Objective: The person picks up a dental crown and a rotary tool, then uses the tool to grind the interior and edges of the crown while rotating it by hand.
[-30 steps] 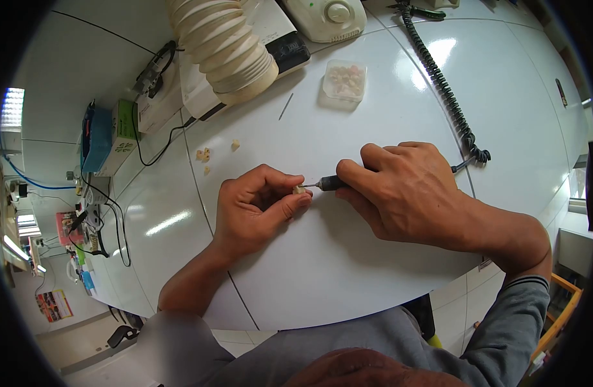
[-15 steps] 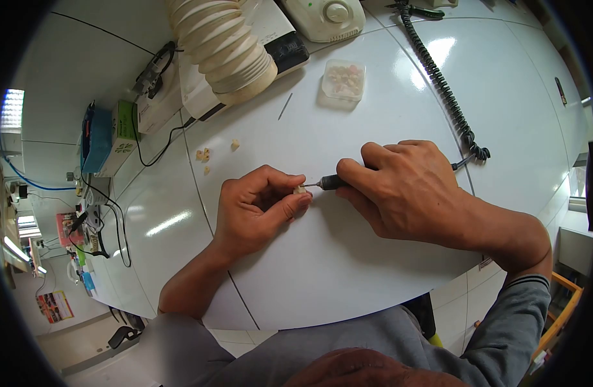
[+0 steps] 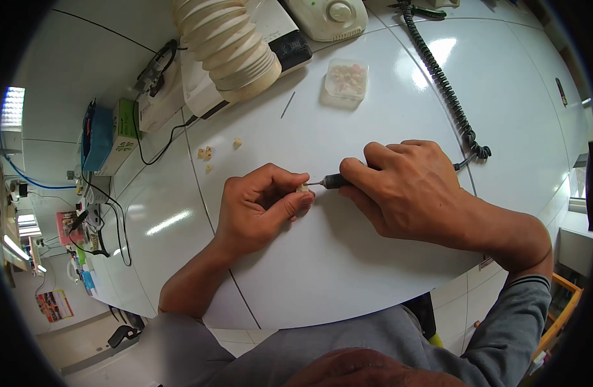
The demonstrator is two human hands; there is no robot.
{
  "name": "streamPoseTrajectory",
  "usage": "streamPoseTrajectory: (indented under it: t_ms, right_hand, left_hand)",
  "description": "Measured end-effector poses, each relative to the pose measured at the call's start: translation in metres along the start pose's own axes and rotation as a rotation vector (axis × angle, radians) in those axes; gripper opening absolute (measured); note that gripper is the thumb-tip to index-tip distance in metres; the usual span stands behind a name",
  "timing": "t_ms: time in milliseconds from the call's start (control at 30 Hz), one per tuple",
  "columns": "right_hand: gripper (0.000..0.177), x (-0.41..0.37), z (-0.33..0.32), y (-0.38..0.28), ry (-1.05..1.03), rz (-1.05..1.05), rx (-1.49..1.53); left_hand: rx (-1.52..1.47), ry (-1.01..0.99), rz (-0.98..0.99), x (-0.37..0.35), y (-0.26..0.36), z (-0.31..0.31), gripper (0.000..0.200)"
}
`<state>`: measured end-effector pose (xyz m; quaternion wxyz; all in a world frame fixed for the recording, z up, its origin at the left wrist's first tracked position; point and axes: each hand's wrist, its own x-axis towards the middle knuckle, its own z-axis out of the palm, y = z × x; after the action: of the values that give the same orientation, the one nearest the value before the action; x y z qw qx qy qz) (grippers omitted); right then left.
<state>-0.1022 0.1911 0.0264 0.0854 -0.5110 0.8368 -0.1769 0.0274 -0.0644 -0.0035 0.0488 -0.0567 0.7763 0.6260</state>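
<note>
Between thumb and fingertips, my left hand [image 3: 258, 206] pinches a small cream-coloured piece [image 3: 302, 188]. My right hand [image 3: 406, 187] is wrapped round a dark rotary handpiece [image 3: 336, 181], whose thin metal bit [image 3: 316, 184] points left and reaches the piece; whether it touches is too small to tell. Several similar small pieces [image 3: 207, 153] lie on the white table [image 3: 296, 277] beyond my left hand. Farther back, a thin metal rod [image 3: 288, 104] lies beside a clear plastic box [image 3: 347, 79] holding many small pinkish and cream bits.
A ribbed cream hose [image 3: 235, 51] hangs over a white machine [image 3: 206, 97] at the back. Beside it stands a control unit with a dial [image 3: 338, 11]. A coiled black cord [image 3: 438, 77] runs down the right side. Boxes [image 3: 122, 132] and cables stand at the left.
The whole view has shifted slightly. Both hands keep their grips, with the piece and the handpiece in nearly the same positions.
</note>
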Motion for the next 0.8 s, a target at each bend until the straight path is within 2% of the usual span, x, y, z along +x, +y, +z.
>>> streamPoseTrajectory:
  t_ms: [333,800]
  right_hand:
    - [0.026,0.0018,0.0009,0.0091,0.093,0.045,0.076]
    - [0.028,0.0019,0.0003,0.0080,0.051,0.048,0.061]
  left_hand:
    - [-0.108,0.010,-0.045,0.0044,0.0024,-0.0055,0.021]
    - [-0.072,0.028,-0.070,0.0064,0.0037,-0.0042,0.021]
